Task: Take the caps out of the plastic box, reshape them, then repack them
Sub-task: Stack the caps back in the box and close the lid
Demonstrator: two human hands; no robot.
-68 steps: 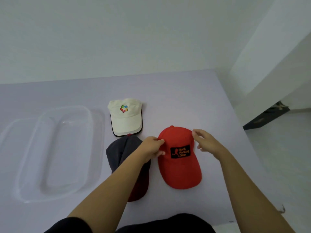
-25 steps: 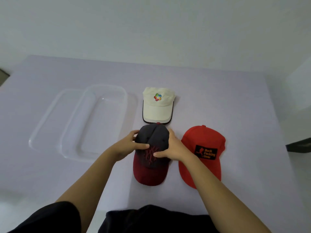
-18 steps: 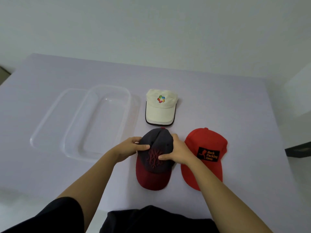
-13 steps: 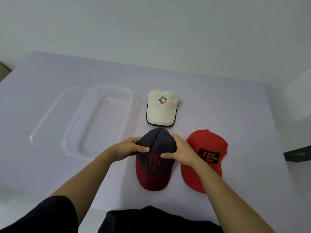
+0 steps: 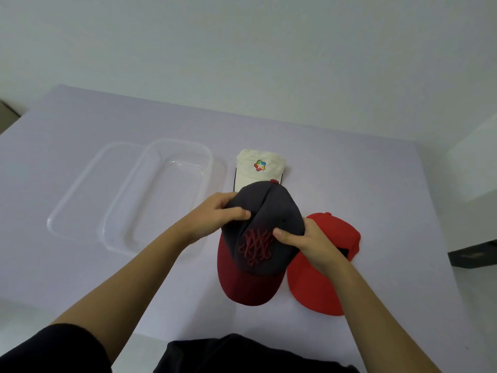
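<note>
Reshaping step: both hands work the dark cap (image 5: 279,208); my guess is they're rounding out the crown, so mid-task, nothing repacked yet.
Dark cap look: navy crown, maroon brim pointing at the person, maroon stitched logo up front, little maroon button on top. A crease runs down the crown beside the left thumb.
Dark cap spot: held up in front of the person, seemingly off the table, hiding the white cap's brim from view.
Left hand (image 5: 215,216): thumb on top of the crown, fingers curled round the left edge, pinching the fabric.
Right hand (image 5: 304,242): thumb pressed beside the logo, fingers tucked behind the right side where I can't see them.
Why that grip: one hand per side probably lets the fabric get pushed out evenly.
Red cap (image 5: 338,232): flat on the table, just right of the dark one.
White cap (image 5: 258,164): further back, colourful logo.
Plastic box (image 5: 177,141): clear, left of the caps, overlapping what looks like its lid (image 5: 102,189).
Table (image 5: 349,170): pale lilac.
</note>
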